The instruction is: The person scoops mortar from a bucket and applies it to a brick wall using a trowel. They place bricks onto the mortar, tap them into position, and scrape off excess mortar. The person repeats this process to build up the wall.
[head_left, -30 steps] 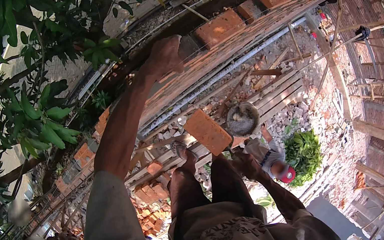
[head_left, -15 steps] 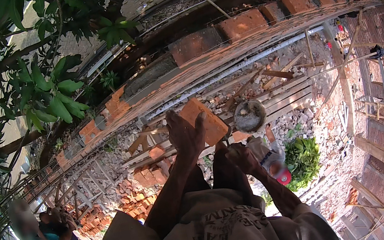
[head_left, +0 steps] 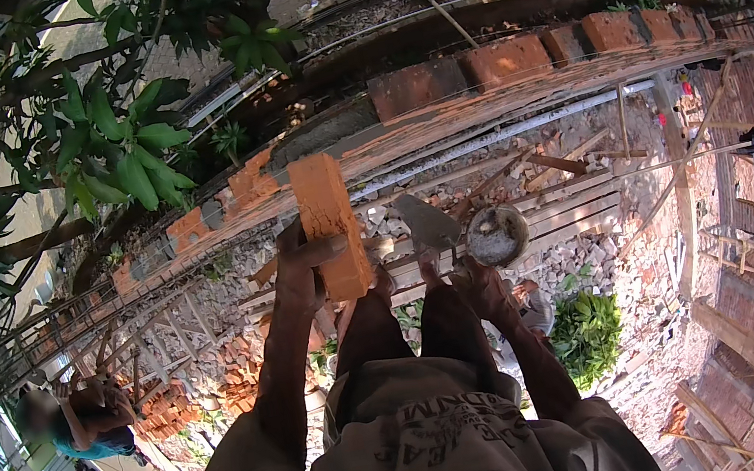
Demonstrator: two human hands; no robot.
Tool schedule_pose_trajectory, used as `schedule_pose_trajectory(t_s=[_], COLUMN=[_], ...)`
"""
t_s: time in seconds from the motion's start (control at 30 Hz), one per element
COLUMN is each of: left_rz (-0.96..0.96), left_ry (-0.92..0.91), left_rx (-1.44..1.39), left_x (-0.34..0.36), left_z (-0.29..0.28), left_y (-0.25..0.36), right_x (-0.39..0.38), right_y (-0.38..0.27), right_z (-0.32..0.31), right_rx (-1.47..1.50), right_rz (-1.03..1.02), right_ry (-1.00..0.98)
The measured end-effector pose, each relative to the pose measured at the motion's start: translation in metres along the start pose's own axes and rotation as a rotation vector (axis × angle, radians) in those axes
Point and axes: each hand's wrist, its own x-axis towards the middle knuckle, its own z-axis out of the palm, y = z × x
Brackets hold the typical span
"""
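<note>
So: the wall (head_left: 494, 100) runs across ahead of you, bricks (head_left: 507, 60) already laid along its top to the right. Left of those, bare mortar (head_left: 330, 131) lies on the wall's top. Bucket (head_left: 498, 235) below the wall, your side. Brick (head_left: 329, 228), unlaid, on the wall's near side, your left hand (head_left: 300, 263) clamped on it. Your right hand's (head_left: 482, 288) fingers look closed round the trowel (head_left: 428, 223), nearer you than the wall.

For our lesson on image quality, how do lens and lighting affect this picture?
Head view: the wall bows and black rings the scene; head view: sun bleaches the ground at right, the right hand looks dark, but surface marks show on the held brick.
</note>
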Motion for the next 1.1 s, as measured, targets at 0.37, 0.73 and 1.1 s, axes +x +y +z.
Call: schedule_pose_trajectory(t_s=[0.37,0.73,1.1], left_rz=[0.75,0.65,0.476], left_ry=[0.041,-0.129,-0.122], left_rx=[1.932,2.034,1.806], left_x=[0.166,0.189,0.2], left_z=[-0.004,-0.036,-0.108], left_y=[0.1,0.033,0.062], right_x=[-0.02,-0.083,0.008], right_y=[0.057,0.116,-0.064], right_z=[0.007,0.024,-0.075], right_rx=[0.114,-0.612,-0.048], right_rz=[0.385,-0.207,0.325], right_ry=[0.19,0.225,0.197])
